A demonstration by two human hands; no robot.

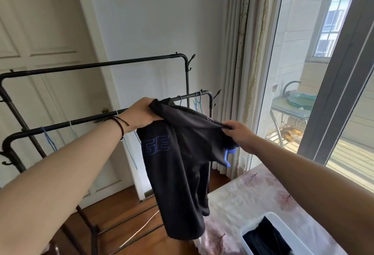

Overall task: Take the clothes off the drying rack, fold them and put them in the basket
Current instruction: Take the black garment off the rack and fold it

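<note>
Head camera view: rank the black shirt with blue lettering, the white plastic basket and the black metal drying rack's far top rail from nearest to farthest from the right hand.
1. Black shirt with blue lettering: gripped by the right hand.
2. White plastic basket: below the hand, on the patterned bedspread.
3. Black metal drying rack's far top rail: up and left, by the wall.

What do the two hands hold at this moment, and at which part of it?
Both hold one black garment by its top edge: the left hand grips one upper corner, the right hand pinches the other end.
</note>
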